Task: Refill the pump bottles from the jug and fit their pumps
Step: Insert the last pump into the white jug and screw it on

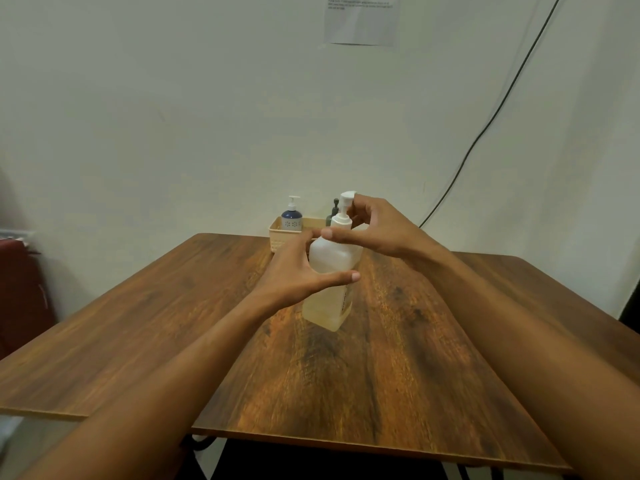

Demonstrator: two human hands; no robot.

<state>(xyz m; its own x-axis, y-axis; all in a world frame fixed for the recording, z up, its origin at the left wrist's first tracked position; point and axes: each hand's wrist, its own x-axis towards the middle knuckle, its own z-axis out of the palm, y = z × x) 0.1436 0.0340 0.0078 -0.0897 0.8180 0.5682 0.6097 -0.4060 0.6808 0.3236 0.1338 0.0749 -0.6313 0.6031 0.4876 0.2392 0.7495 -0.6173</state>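
Observation:
A translucent square pump bottle point(331, 261) with yellowish liquid in its lower part stands in the middle of the wooden table point(398, 358). My left hand point(298, 271) wraps around its body from the left. A white pump point(344, 211) sits in the bottle's neck, and my right hand point(375, 226) grips it around the collar, thumb in front, fingers behind. A blue-and-white pump bottle point(292, 216) stands in a beige basket point(278, 235) at the table's far edge. A dark pump bottle point(333, 212) shows partly behind the white pump. No jug is in sight.
The wall stands just behind the basket, with a paper sheet point(360, 19) taped high up and a black cable point(485, 126) running down at the right. A dark red object point(20, 289) stands left of the table.

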